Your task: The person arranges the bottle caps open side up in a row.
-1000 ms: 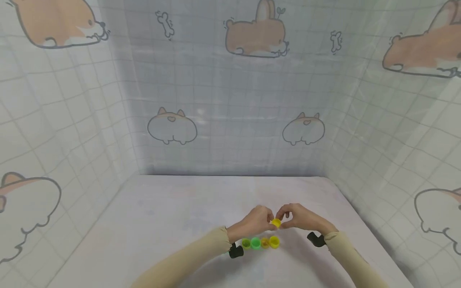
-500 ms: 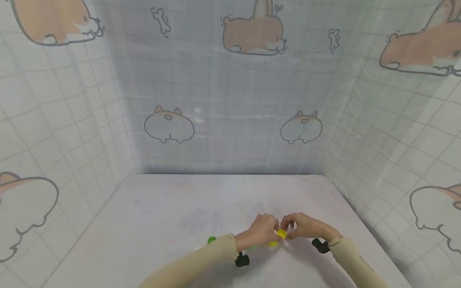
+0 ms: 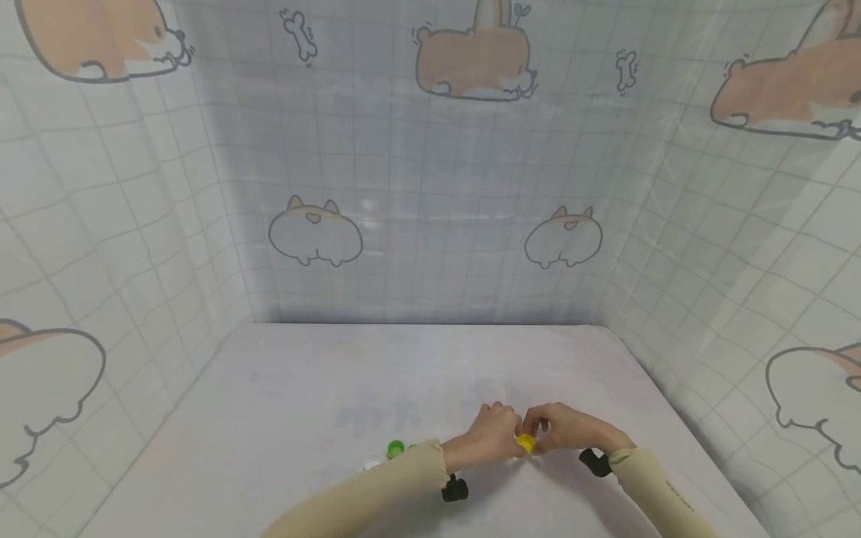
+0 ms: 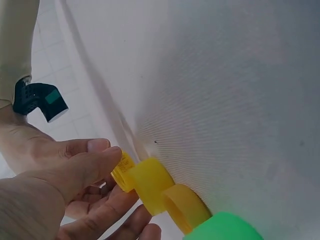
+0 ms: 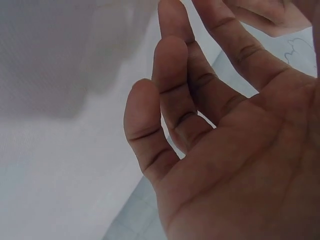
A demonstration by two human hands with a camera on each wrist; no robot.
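A small yellow bottle cap (image 3: 526,443) is between my two hands, low over the table. My left hand (image 3: 489,435) pinches it from the left. My right hand (image 3: 572,429) has thumb and index finger at its other side. In the left wrist view this yellow cap (image 4: 122,173) sits at the end of a row, right against a larger yellow cap (image 4: 151,185). An orange-yellow cap (image 4: 188,207) and a green cap (image 4: 225,228) follow. From the right wrist, the other fingers (image 5: 172,65) of my right hand show loosely bent, and the cap is out of sight.
A green cap (image 3: 395,449) and a white cap (image 3: 373,463) lie left of my left forearm, which hides part of the row. Black wrist cameras hang under both wrists. Patterned curtains (image 3: 430,187) enclose the pale table (image 3: 323,373) at the back and sides.
Both hands have come down and nearer with the yellow cap, to the right end of the row. The left forearm now covers caps that showed a second ago.
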